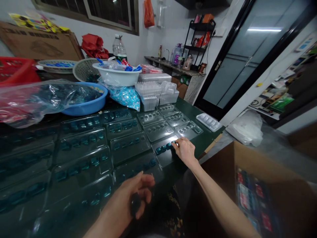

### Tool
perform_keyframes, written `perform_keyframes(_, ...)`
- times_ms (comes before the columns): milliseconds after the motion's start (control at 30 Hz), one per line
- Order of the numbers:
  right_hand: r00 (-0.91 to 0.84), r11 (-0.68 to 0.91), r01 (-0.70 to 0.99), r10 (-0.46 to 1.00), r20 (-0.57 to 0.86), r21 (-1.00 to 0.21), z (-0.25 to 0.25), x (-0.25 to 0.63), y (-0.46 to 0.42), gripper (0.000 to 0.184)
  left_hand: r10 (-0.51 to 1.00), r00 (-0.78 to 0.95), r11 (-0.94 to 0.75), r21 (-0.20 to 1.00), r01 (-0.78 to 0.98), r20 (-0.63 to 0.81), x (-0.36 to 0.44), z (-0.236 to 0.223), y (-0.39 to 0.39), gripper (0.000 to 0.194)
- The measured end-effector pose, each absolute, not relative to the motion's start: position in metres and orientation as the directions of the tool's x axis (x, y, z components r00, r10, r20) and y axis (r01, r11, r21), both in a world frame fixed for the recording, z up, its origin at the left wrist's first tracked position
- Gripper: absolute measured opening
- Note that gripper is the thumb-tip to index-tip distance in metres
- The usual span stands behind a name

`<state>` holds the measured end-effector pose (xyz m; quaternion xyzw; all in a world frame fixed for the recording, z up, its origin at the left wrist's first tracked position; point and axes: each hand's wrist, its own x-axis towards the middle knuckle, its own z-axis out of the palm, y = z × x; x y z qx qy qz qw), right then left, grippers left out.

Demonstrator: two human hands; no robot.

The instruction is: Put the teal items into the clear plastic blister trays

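My right hand (185, 150) is over a clear plastic blister tray (163, 162). Its thumb and fingertips pinch at the end of a row of small teal pieces (163, 148) seated in the tray's pockets. Nearer to me, my left hand (123, 203) is half curled, palm turned inward, around a dark rounded piece (135, 204); what the piece is cannot be made out. Rows of similar clear trays (130, 144) cover the dark green table, many with teal pieces in their pockets. Toward the right, a few trays (158, 131) show only clear pockets.
A blue basin (91, 105) with a plastic bag over it, a white basin (119, 76) and stacked clear plastic trays (148, 92) stand along the back. A white tray (208, 121) lies near the right edge. Below it is an open cardboard box (279, 172) with packaged goods.
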<state>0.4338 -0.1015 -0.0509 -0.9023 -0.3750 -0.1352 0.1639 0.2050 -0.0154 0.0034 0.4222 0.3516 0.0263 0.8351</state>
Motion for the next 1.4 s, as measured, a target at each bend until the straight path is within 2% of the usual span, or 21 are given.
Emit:
perform_keyframes(133, 0.648, -0.629, 0.751, 0.645, 0.405, -0.201, -0.039, 0.437, -0.108, 0.029, 0.338, 0.739, 0.709, 0.674, 0.208, -0.583, 0.204, 0.0, -0.011, 0.032)
perform_keyframes(267, 0.555, -0.521, 0.83, 0.734, 0.39, -0.199, -0.041, 0.438, -0.105, 0.023, 0.344, 0.716, 0.777, 0.613, 0.146, -0.608, 0.203, -0.004, -0.006, 0.032)
perform_keyframes(500, 0.484, -0.414, 0.875, 0.779, 0.399, -0.252, -0.052, 0.44, -0.102, 0.019, 0.36, 0.766, 0.871, 0.486, -0.071, -0.533, 0.203, -0.003, 0.008, 0.027)
perform_keyframes(600, 0.487, -0.365, 0.871, 0.734, 0.473, -0.33, -0.041, 0.412, -0.111, 0.036, 0.395, 0.766, 0.882, 0.444, -0.16, -0.507, 0.203, -0.001, 0.014, 0.025)
perform_keyframes(667, 0.451, -0.226, 0.872, 0.714, 0.535, -0.433, -0.028, 0.378, -0.115, 0.041, 0.428, 0.753, 0.876, 0.434, -0.209, -0.5, 0.203, 0.0, 0.016, 0.024)
perform_keyframes(767, 0.315, -0.008, 0.851, 0.808, 0.499, -0.524, -0.014, 0.321, -0.113, 0.035, 0.455, 0.737, 0.87, 0.424, -0.249, -0.5, 0.206, 0.002, 0.012, 0.021)
perform_keyframes(833, 0.294, 0.006, 0.835, 0.841, 0.455, -0.55, -0.014, 0.292, -0.106, 0.03, 0.48, 0.71, 0.86, 0.437, -0.264, -0.516, 0.208, 0.003, 0.009, 0.019)
perform_keyframes(900, 0.35, -0.052, 0.817, 0.836, 0.422, -0.574, -0.018, 0.277, -0.098, 0.022, 0.524, 0.675, 0.836, 0.467, -0.289, -0.519, 0.209, 0.004, 0.005, 0.017)
perform_keyframes(1033, 0.447, -0.079, 0.736, 0.803, 0.395, -0.672, -0.027, 0.276, -0.09, 0.014, 0.624, 0.652, 0.751, 0.562, -0.346, -0.431, 0.204, 0.004, -0.001, 0.017)
perform_keyframes(1133, 0.495, -0.006, 0.624, 0.777, 0.389, -0.781, -0.023, 0.282, -0.092, 0.016, 0.609, 0.699, 0.695, 0.677, -0.243, -0.375, 0.199, 0.004, -0.005, 0.013)
perform_keyframes(1233, 0.536, 0.046, 0.513, 0.762, 0.362, -0.857, -0.018, 0.285, -0.094, 0.021, 0.574, 0.746, 0.608, 0.786, -0.112, -0.338, 0.193, 0.003, -0.008, 0.018)
perform_keyframes(1400, 0.624, 0.066, 0.291, 0.743, 0.242, -0.954, -0.018, 0.289, -0.096, 0.025, 0.629, 0.724, 0.494, 0.864, -0.092, -0.283, 0.186, -0.003, -0.005, 0.023)
